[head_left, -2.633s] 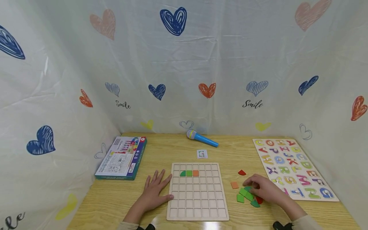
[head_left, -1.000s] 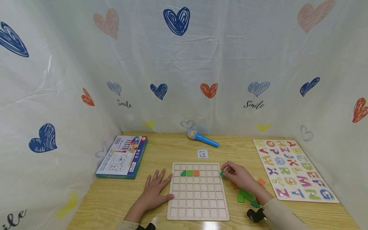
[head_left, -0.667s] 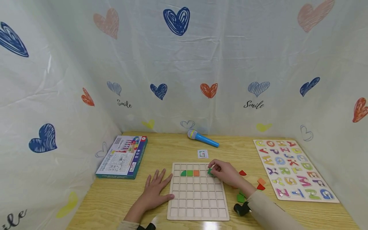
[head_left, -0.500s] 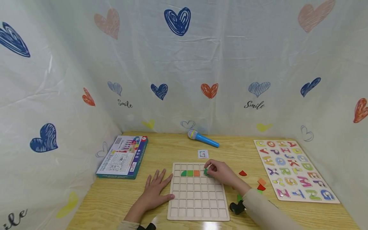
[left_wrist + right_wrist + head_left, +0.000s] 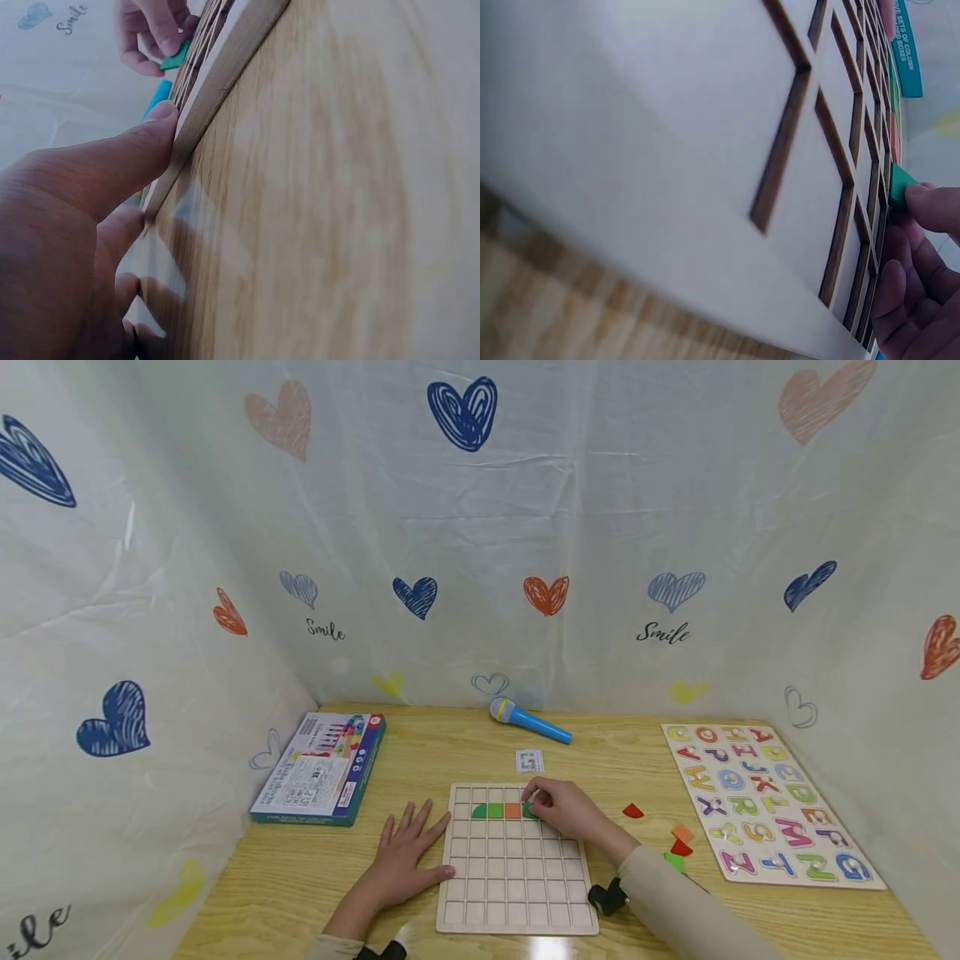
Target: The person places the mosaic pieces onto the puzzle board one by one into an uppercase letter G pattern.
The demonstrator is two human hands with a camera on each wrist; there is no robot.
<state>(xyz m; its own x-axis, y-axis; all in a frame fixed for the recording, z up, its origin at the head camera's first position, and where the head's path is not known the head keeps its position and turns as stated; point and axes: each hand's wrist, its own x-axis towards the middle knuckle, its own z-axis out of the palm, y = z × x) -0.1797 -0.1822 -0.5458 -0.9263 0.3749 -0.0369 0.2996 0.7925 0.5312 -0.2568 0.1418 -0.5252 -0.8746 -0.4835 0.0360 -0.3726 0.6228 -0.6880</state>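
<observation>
A pale wooden grid board (image 5: 517, 893) lies on the table. In its second row sit a dark green quarter-round tile (image 5: 480, 811), a light green square tile (image 5: 496, 811) and an orange square tile (image 5: 512, 811), side by side. My right hand (image 5: 566, 810) pinches another dark green tile (image 5: 898, 186) between thumb and fingers, tilted over the cell just right of the orange square; its full outline is partly hidden by the fingers. My left hand (image 5: 405, 860) rests flat with spread fingers on the table, its thumb touching the board's left edge (image 5: 214, 90).
Right of the board lie a red tile (image 5: 633, 811), an orange tile (image 5: 682, 833) and a light green tile (image 5: 675, 862); the right sleeve hides others. A patterned card (image 5: 529, 762), blue toy microphone (image 5: 536, 725), box (image 5: 318, 768) and alphabet board (image 5: 765, 802) surround it.
My right hand has picked a dark green tile from the pile and carried it left over the board, up beside the orange square. My left hand has stayed in place.
</observation>
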